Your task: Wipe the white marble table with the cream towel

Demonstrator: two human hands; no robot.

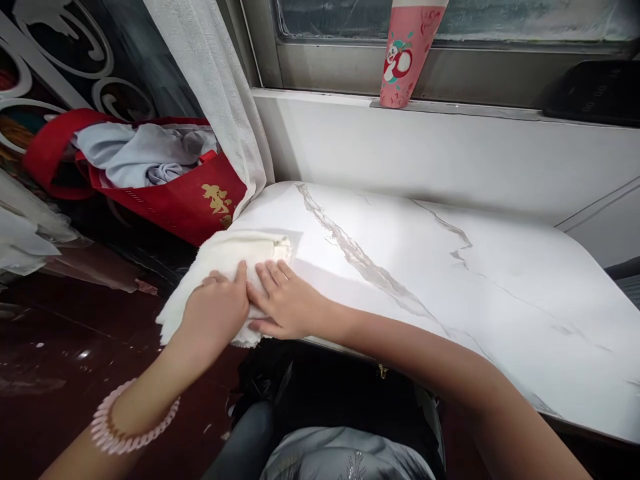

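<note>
A cream-white fluffy cloth (225, 250), folded in layers, lies over the left end of a white marbled tabletop (380, 247). Part of it reaches past the table's front left edge. My left hand (215, 303) rests on the cloth, its index finger stretched forward and the other fingers curled into the fabric. Beside it, my right hand (285, 300) lies flat on the cloth's right part, fingers spread. The two hands touch or nearly touch at the index finger and thumb. A pink coiled band (120, 427) circles my left wrist.
A red bag (175, 207) with pale grey fabric (140, 150) stands left of the table, beside a white curtain (210, 80). On the window ledge are a pink paper cup (407, 60) and a dark object (595, 93). The table's rounded end meets a white wall (400, 147).
</note>
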